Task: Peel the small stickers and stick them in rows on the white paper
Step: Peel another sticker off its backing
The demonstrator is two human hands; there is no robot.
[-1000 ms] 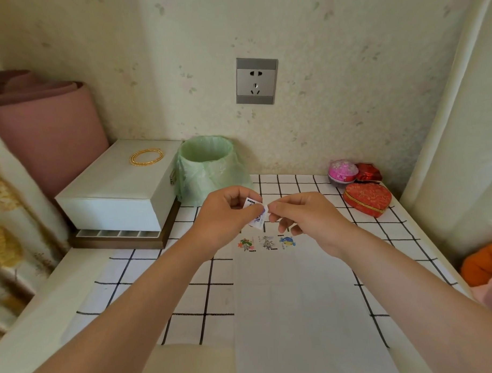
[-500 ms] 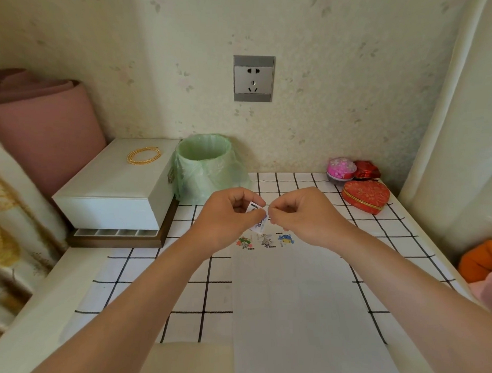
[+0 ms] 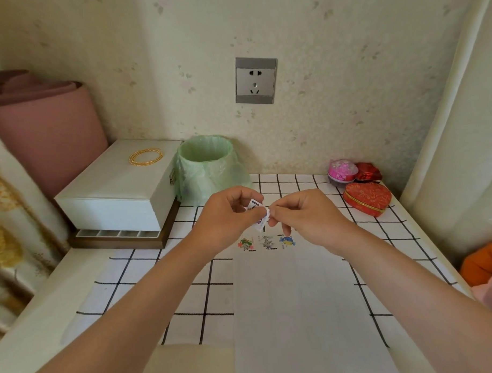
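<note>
Sticker (image 3: pixel 256 213): small white piece with dark print, partly curled. It is held in the air between both hands, above the far end of the paper (image 3: pixel 299 301) and just beyond the row stuck there.

Left grip (image 3: pixel 226 217): bare hand, fingers curled. The sticker's left part is pinched between thumb and forefinger.

Right grip (image 3: pixel 304 215): bare hand, fingers curled. The sticker's right edge is pinched at the fingertips; whether backing or sticker is taken there cannot be told. The two grips are almost touching.

Paper: white sheet laid flat, running from the near edge to mid-tabletop (image 3: pixel 31 313).

Row of three stickers (image 3: pixel 267 242): stuck side by side along the paper's far edge, with a green-and-red figure at left, a grey one in the middle and a blue-and-yellow one at right.

Cloth (image 3: pixel 186 275): white with a black grid, spread under the paper.

Box (image 3: pixel 119 190): white and lidded, at far left, set on a brown tray (image 3: pixel 118 237) with compartments. A gold bangle (image 3: pixel 146 156) is laid on the lid.

Bin (image 3: pixel 208 165): lined with a green bag, just right of the box, against the wall.

Heart box (image 3: pixel 368 198): red, at far right on the cloth. A pink tin (image 3: pixel 342 170) and a red wrapped item (image 3: pixel 368 172) are placed beyond it.

Socket (image 3: pixel 256 80): grey, on the wall.
</note>
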